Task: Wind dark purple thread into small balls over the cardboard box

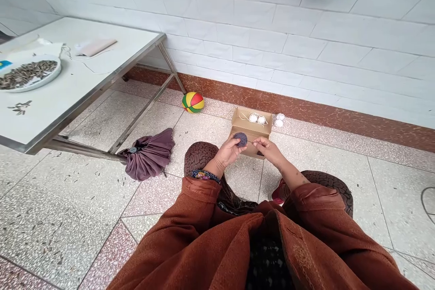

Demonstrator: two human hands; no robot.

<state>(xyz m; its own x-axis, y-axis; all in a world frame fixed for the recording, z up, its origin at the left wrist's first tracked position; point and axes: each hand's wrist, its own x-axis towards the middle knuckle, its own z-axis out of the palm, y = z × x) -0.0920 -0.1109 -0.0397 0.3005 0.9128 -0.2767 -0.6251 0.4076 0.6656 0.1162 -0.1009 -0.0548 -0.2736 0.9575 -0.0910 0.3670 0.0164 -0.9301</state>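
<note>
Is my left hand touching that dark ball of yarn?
Touching: the head view shows the left hand holding the yarn ball, thumb against it.

The round wound yarn ball (pixel 240 139) is dark grey-violet; the rectangular cardboard box (pixel 252 128), plain tan-brown. Red, yellow and green panels with dark seams cover the round play ball (pixel 193 102). The gathered cloth bundle (pixel 149 156) is dusky plum, the long-sleeved jacket (pixel 176 231) rust-brown, and the patterned trousers (pixel 200 156) brown with dark-outlined, pebble-like shapes.

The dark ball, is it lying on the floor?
No, the left hand holds the dark ball between thumb and fingers.
</note>
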